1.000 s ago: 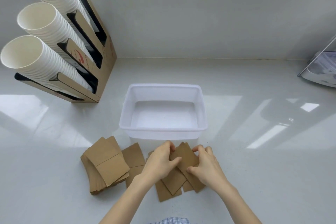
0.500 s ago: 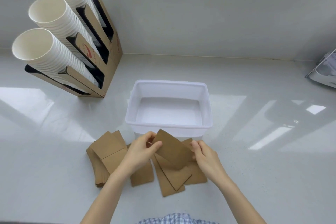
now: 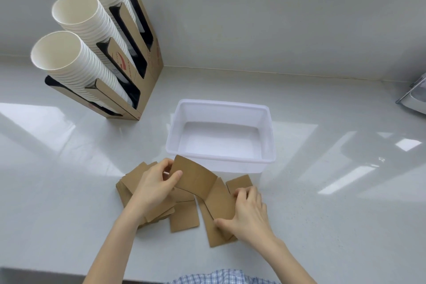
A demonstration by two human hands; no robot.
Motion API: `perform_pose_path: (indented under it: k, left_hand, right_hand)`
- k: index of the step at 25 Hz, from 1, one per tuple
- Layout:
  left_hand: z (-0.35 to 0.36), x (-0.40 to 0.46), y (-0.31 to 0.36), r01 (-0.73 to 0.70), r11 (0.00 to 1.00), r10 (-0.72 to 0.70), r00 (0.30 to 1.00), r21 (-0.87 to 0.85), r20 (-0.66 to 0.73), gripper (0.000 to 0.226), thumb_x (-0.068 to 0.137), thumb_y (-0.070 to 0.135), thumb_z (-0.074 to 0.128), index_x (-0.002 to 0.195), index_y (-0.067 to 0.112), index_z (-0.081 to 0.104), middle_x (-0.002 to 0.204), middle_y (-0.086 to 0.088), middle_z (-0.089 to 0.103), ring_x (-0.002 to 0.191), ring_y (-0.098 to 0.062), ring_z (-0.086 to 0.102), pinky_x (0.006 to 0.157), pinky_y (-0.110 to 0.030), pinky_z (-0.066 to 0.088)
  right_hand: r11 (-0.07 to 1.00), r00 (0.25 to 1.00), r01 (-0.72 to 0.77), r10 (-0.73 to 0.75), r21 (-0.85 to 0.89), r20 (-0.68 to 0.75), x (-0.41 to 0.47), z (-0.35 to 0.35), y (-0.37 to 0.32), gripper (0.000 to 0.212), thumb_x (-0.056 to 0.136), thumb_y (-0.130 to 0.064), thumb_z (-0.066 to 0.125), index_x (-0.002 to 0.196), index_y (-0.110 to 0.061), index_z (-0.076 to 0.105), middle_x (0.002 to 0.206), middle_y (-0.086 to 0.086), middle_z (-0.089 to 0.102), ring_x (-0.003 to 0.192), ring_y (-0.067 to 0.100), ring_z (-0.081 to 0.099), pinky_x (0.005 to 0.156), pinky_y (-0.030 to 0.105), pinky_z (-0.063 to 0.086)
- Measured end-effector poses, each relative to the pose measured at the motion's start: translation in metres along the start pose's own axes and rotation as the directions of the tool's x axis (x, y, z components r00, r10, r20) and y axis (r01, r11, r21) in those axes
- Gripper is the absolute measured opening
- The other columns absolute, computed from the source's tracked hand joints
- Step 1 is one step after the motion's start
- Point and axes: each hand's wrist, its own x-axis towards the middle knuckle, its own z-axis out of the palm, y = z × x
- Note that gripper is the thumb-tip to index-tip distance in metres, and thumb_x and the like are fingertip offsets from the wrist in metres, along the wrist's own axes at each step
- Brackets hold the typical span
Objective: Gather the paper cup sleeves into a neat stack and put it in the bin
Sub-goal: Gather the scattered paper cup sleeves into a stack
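Several brown paper cup sleeves lie spread on the white counter in front of a white plastic bin [image 3: 220, 159], which holds nothing. My left hand [image 3: 155, 188] pinches one sleeve [image 3: 196, 178] by its left edge and holds it raised above the others. My right hand [image 3: 247, 211] grips a flat sleeve [image 3: 219, 203] between thumb and fingers on the counter. A loose pile of sleeves [image 3: 129, 182] sits under and left of my left hand. One single sleeve [image 3: 184, 215] lies between my hands, another [image 3: 239, 182] close to the bin's near right corner.
A cardboard cup holder [image 3: 143, 64] with three slanted stacks of white paper cups [image 3: 76, 62] stands at the back left. A grey object [image 3: 415, 97] shows at the right edge. The wall runs along the back; the counter's front edge is near my body.
My left hand has lifted one sleeve off the spread and carried it slightly left. My right hand has dropped onto the flat sleeves on the right. The view has shifted a little.
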Motion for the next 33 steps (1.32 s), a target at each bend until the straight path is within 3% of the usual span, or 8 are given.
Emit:
perform_pose_path:
  k: [6, 8, 10, 15, 19, 24, 28, 33]
  left_hand:
    - [0.000, 0.000, 0.004, 0.024, 1.000, -0.024, 1.000, -0.017, -0.012, 0.005, 0.087, 0.017, 0.051, 0.087, 0.015, 0.056, 0.092, -0.017, 0.064, 0.072, -0.018, 0.059, 0.068, -0.024, 0.050]
    - [-0.002, 0.000, 0.005, 0.021, 0.999, -0.021, 1.000, -0.032, -0.014, 0.005, 0.087, 0.016, 0.050, 0.085, 0.017, 0.055, 0.089, -0.014, 0.062, 0.072, -0.018, 0.058, 0.069, -0.027, 0.053]
    - [-0.002, 0.000, 0.005, 0.023, 0.999, -0.024, 1.000, -0.048, -0.014, 0.005, 0.087, 0.016, 0.050, 0.086, 0.016, 0.054, 0.087, -0.013, 0.062, 0.074, -0.020, 0.058, 0.075, -0.035, 0.056]
    - [-0.001, 0.000, 0.006, 0.033, 0.999, -0.032, 0.999, -0.036, 0.025, 0.010, 0.086, 0.014, 0.050, 0.091, 0.005, 0.052, 0.091, -0.022, 0.061, 0.079, -0.028, 0.062, 0.081, -0.044, 0.055]
    - [-0.002, 0.000, 0.004, 0.066, 0.998, -0.065, 0.997, -0.001, 0.051, 0.018, 0.084, 0.016, 0.051, 0.094, 0.000, 0.050, 0.098, -0.028, 0.061, 0.088, -0.040, 0.061, 0.078, -0.042, 0.049]
    - [0.000, -0.006, 0.005, 0.093, 0.995, -0.091, 0.993, -0.025, 0.070, 0.004, 0.084, 0.013, 0.052, 0.086, 0.009, 0.051, 0.099, -0.023, 0.063, 0.088, -0.032, 0.062, 0.071, -0.031, 0.045]
    - [-0.005, -0.011, 0.005, 0.079, 0.996, -0.074, 0.993, -0.048, 0.096, 0.004, 0.083, 0.012, 0.053, 0.086, 0.010, 0.053, 0.084, -0.014, 0.062, 0.074, -0.024, 0.058, 0.074, -0.041, 0.048]
    - [-0.008, -0.012, 0.003, 0.071, 0.996, -0.065, 0.991, -0.051, 0.113, 0.006, 0.082, 0.011, 0.053, 0.080, 0.016, 0.052, 0.068, -0.001, 0.054, 0.062, -0.018, 0.051, 0.065, -0.031, 0.042]
  right_hand:
    - [1.000, 1.000, -0.015, 0.015, 0.022, 0.018, 0.003, -0.003, -0.002, 0.059, 0.072, -0.032, 0.066, 0.117, -0.013, 0.033, 0.118, 0.004, 0.040, 0.115, 0.023, 0.039, 0.092, 0.033, 0.034]
    - [0.982, 0.999, -0.034, 0.029, 0.186, 0.028, 0.004, -0.010, 0.002, 0.043, 0.077, -0.022, 0.062, 0.109, -0.017, 0.033, 0.093, -0.004, 0.047, 0.094, 0.021, 0.050, 0.078, 0.033, 0.036]
    - [0.937, 0.997, -0.067, 0.053, 0.341, 0.050, 0.004, -0.018, 0.008, 0.029, 0.083, -0.017, 0.054, 0.101, -0.022, 0.032, 0.074, -0.005, 0.045, 0.068, 0.017, 0.048, 0.066, 0.032, 0.036]
    - [0.855, 0.995, -0.095, 0.082, 0.510, 0.047, 0.002, -0.038, 0.021, 0.004, 0.090, -0.017, 0.045, 0.093, -0.019, 0.046, 0.088, 0.001, 0.057, 0.077, 0.014, 0.051, 0.067, 0.023, 0.041]
    - [0.804, 0.991, -0.132, 0.095, 0.580, 0.093, -0.003, -0.059, 0.025, 0.006, 0.089, -0.016, 0.045, 0.086, -0.020, 0.050, 0.082, 0.000, 0.059, 0.073, 0.012, 0.051, 0.060, 0.019, 0.038]
    - [0.732, 0.988, -0.153, 0.108, 0.664, 0.109, -0.011, -0.076, 0.023, 0.009, 0.088, -0.015, 0.047, 0.082, -0.018, 0.053, 0.070, -0.004, 0.055, 0.066, 0.011, 0.049, 0.061, 0.020, 0.037]
    - [0.690, 0.987, -0.160, 0.125, 0.706, 0.101, -0.016, -0.085, 0.019, 0.009, 0.088, -0.013, 0.045, 0.084, -0.014, 0.054, 0.068, -0.003, 0.053, 0.062, 0.010, 0.046, 0.057, 0.021, 0.035]
    - [0.641, 0.981, -0.186, 0.164, 0.744, 0.104, -0.018, -0.091, 0.020, 0.016, 0.089, -0.011, 0.042, 0.079, -0.016, 0.053, 0.065, -0.007, 0.053, 0.060, 0.011, 0.043, 0.055, 0.022, 0.032]
